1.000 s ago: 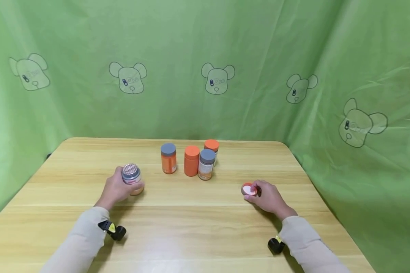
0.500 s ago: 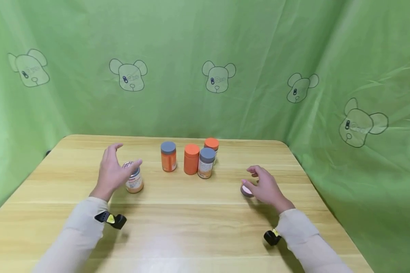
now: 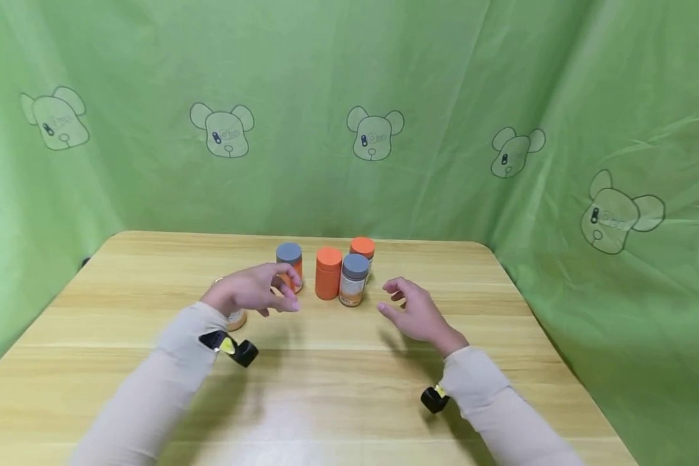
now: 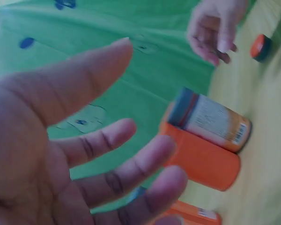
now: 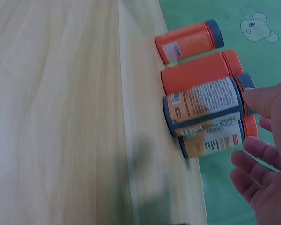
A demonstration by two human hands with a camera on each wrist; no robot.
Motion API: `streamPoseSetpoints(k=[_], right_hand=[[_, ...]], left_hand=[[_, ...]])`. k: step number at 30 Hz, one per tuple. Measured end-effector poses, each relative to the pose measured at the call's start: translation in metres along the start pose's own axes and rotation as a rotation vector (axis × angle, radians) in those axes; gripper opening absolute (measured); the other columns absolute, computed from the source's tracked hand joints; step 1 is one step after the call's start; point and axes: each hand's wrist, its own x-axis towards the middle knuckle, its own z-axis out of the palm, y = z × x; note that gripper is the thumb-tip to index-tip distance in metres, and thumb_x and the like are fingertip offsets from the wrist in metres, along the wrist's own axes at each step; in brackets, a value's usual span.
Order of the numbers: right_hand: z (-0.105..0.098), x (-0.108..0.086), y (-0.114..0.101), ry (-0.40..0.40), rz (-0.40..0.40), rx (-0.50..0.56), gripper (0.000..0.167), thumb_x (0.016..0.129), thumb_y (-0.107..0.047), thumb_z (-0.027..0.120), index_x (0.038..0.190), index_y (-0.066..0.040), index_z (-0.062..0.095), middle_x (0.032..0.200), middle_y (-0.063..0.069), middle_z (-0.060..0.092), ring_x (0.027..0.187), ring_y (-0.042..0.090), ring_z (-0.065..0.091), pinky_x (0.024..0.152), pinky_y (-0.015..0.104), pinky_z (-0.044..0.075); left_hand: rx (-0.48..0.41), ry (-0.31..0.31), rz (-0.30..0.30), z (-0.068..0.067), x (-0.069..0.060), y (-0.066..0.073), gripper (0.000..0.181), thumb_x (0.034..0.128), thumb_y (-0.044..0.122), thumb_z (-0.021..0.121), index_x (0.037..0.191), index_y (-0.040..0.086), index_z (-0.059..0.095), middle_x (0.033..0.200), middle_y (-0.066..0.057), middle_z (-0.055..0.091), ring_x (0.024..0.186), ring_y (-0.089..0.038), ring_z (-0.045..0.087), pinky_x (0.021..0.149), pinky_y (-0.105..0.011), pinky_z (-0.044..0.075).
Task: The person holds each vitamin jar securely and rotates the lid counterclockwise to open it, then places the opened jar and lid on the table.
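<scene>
A half-hidden jar (image 3: 237, 320) stands behind the left hand (image 3: 257, 289), its fingers spread and empty; a backward wrist swing could topple it. Rightward come an orange jar (image 5: 188, 42), then a red jar (image 3: 327, 278) and a labelled jar (image 3: 352, 287), crowded; careless reaching could knock them. The right hand (image 3: 417, 314) holds nothing, fingers parted.

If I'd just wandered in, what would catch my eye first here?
Probably the all-orange jar, grouped with three other jars toward the far edge of the wooden table. Nearer, the person's left grip and right grip hover over the table, holding nothing. Behind it all hangs a green curtain with cartoon animal faces.
</scene>
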Motion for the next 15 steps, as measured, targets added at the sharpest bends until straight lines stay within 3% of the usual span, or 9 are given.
streamPoseSetpoints(k=[3,6,9,11,13,15], right_hand=[[0.004,0.001,-0.002,-0.012,-0.014,0.000,0.035,0.089,-0.018,0.070,0.116,0.001,0.058,0.113,0.015,0.061,0.100,0.030,0.060,0.082,0.048,0.051],[0.007,0.001,-0.002,-0.022,-0.030,0.001,0.034,0.089,-0.017,0.070,0.115,0.001,0.059,0.112,0.017,0.061,0.099,0.031,0.061,0.082,0.048,0.051],[0.008,0.001,-0.002,-0.026,-0.031,-0.008,0.031,0.089,-0.018,0.070,0.113,-0.001,0.060,0.111,0.016,0.062,0.098,0.031,0.061,0.081,0.047,0.052],[0.008,0.000,-0.002,-0.023,-0.026,-0.010,0.029,0.089,-0.017,0.070,0.112,-0.001,0.061,0.111,0.014,0.062,0.098,0.031,0.061,0.081,0.047,0.052],[0.008,0.000,-0.002,-0.023,-0.021,-0.014,0.027,0.089,-0.017,0.070,0.111,-0.003,0.061,0.110,0.012,0.062,0.098,0.030,0.061,0.080,0.046,0.052],[0.008,0.000,-0.002,-0.023,-0.022,-0.011,0.026,0.089,-0.016,0.070,0.110,-0.003,0.061,0.109,0.011,0.062,0.098,0.030,0.061,0.080,0.046,0.052]], left_hand=[[0.004,-0.105,-0.078,0.002,0.010,-0.004,0.053,0.0800,0.012,0.079,0.122,0.015,0.047,0.118,-0.011,0.058,0.096,-0.025,0.057,0.068,-0.036,0.047],[0.042,-0.255,-0.039,0.002,0.015,-0.010,0.076,0.0730,0.007,0.084,0.131,0.017,0.035,0.136,-0.017,0.045,0.111,-0.035,0.054,0.077,-0.043,0.050],[0.001,-0.415,0.137,0.005,0.020,-0.018,0.098,0.0674,0.018,0.089,0.135,0.014,0.018,0.148,-0.023,0.024,0.122,-0.045,0.045,0.088,-0.050,0.048],[-0.104,-0.462,0.296,0.009,0.025,-0.024,0.109,0.0653,0.033,0.090,0.135,0.010,0.009,0.151,-0.027,0.013,0.126,-0.046,0.040,0.095,-0.054,0.043],[-0.237,-0.438,0.451,0.015,0.032,-0.029,0.116,0.0624,0.043,0.090,0.133,0.008,0.003,0.151,-0.030,0.006,0.128,-0.048,0.035,0.099,-0.059,0.037],[-0.333,-0.316,0.588,0.021,0.037,-0.031,0.116,0.0628,0.047,0.088,0.130,0.009,0.002,0.151,-0.032,0.003,0.131,-0.050,0.030,0.104,-0.061,0.030]])
